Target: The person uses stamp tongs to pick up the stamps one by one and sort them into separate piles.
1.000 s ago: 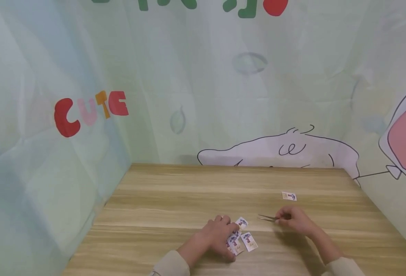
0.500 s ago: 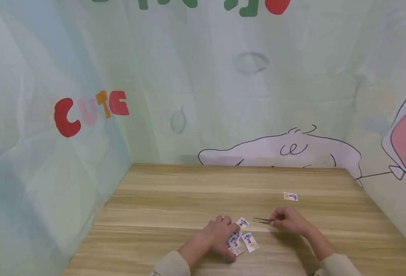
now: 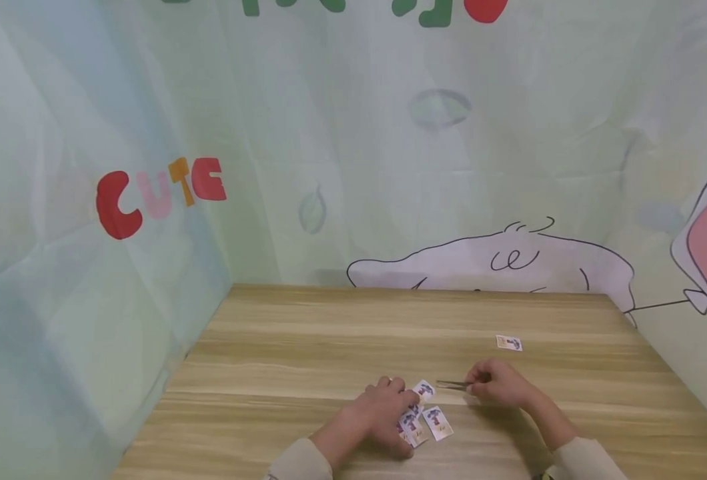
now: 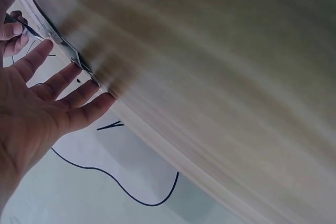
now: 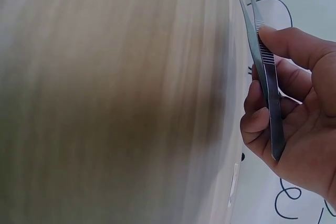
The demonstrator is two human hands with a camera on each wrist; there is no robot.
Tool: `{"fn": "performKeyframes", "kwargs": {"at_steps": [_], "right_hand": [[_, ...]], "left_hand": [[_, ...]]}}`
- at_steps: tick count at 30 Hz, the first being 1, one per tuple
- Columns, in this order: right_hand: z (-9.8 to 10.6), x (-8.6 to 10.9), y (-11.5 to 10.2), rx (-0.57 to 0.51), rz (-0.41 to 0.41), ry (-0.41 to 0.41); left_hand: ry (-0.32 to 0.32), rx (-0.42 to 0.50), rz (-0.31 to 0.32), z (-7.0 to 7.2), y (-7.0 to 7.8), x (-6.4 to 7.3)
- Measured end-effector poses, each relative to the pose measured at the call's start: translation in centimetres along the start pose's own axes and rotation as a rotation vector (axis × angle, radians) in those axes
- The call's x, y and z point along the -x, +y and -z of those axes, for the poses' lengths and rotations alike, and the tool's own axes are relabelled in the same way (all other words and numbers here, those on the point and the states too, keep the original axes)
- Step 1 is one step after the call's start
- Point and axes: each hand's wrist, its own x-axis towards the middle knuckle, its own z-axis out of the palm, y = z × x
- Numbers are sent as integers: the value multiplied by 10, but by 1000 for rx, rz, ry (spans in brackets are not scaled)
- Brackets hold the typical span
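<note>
My left hand (image 3: 382,415) rests with spread fingers on a small cluster of printed paper stamps (image 3: 413,429), hiding part of it. In the left wrist view its fingers are nearly straight, their tips at the tabletop. One stamp (image 3: 425,391) pokes out beyond the index finger, and another stamp (image 3: 437,423) lies just right of the cluster. My right hand (image 3: 499,384) pinches metal tweezers (image 5: 266,69) between thumb and fingers. The tweezers' tips are slightly apart and point left, close to the stamp by the index finger, with nothing between them.
A single stamp (image 3: 509,343) lies apart, farther back on the right of the wood-grain table (image 3: 305,340). Printed cloth (image 3: 281,220) with cartoon drawings hangs behind the table and along both sides.
My right hand has moved left with the tweezers, bringing their tips close to the nearest stamp. The left hand has stayed on the cluster.
</note>
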Motion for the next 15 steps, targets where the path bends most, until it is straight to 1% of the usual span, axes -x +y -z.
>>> {"fn": "performKeyframes", "kwargs": {"at_steps": [8, 12, 15], "right_hand": [[-3, -4, -4, -22, 25, -30], [-5, -7, -2, -4, 53, -26], [-5, -8, -2, -14, 67, -25]], "left_hand": [[-4, -4, 0, 1, 0, 0], [5, -2, 2, 1, 1, 0], [8, -1, 3, 1, 2, 0]]}}
